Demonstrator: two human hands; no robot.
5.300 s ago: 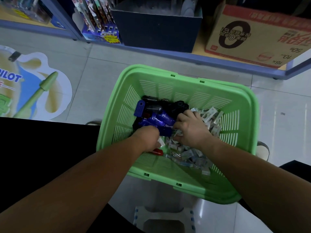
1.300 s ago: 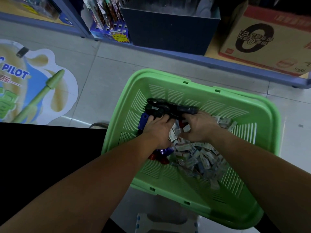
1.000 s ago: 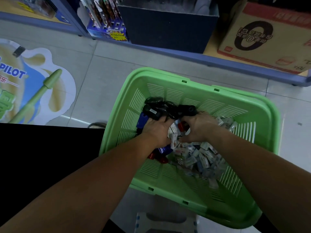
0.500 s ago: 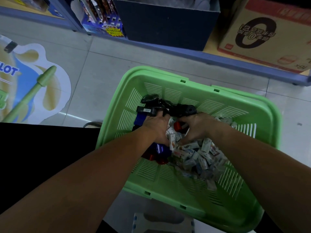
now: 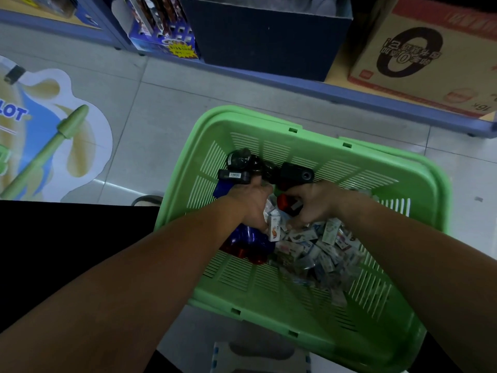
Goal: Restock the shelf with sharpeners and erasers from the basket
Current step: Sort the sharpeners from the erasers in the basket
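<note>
Head: erasers [image 5: 309,243] between left hand [image 5: 251,203], right hand [image 5: 314,203], apparently.

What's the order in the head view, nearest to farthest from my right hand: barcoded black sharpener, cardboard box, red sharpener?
1. Red sharpener, just left of the right hand.
2. Barcoded black sharpener, far left in the basket.
3. Cardboard box, on the shelf beyond.

Within the basket [image 5: 258,117], the near-left slatted bottom lies bare and open to reach. Along its far wall black sharpeners [image 5: 294,173] crowd, blue and red sharpeners [image 5: 248,244] block its left, and erasers [image 5: 318,246] heap its right.
</note>
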